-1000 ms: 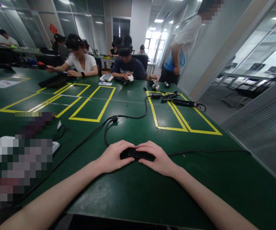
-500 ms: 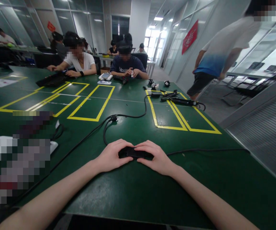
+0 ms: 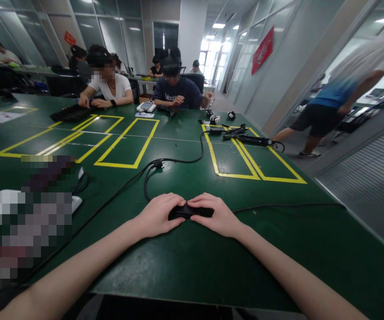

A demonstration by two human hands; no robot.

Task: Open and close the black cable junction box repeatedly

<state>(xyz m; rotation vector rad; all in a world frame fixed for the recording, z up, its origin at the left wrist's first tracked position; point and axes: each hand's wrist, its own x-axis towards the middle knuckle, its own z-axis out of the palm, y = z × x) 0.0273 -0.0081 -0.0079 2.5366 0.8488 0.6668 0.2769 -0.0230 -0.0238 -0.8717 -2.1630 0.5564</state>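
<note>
Room: glass partitions [image 3: 95,26] and ceiling lights [image 3: 218,26] behind, with a red sign [image 3: 263,51] on the right-hand wall.
Worktop: green surface [image 3: 138,275], marked with yellow tape outlines [image 3: 116,166].
Black object: a small, dark, elongated piece [image 3: 190,212] low over the near middle of the worktop, between the two hands; its exact kind is hard to tell.
Left hand: at the left end of the black object [image 3: 160,216], fingers [image 3: 176,201] curled over the far side, thumb on the near side, grasping it.
Right hand: mirrors that grip at the right end [image 3: 219,216], fingertips close to those of the left.
Cables: a black cable [image 3: 125,188] curves across the worktop beyond the left hand, a plug [image 3: 158,164] lying beside it; another cable [image 3: 288,205] extends rightward from behind the right hand.
Far right: black gear [image 3: 255,141] across the tape, small white-and-black pieces [image 3: 215,119] beyond.
Far left: a black tray [image 3: 73,112] and a white device [image 3: 146,106].
Near left: pixelated, unreadable.
People: two seated across the worktop, one in white [image 3: 112,88], one in dark clothing [image 3: 181,92]; another [image 3: 338,93] stands at right, leaning, blurred.
</note>
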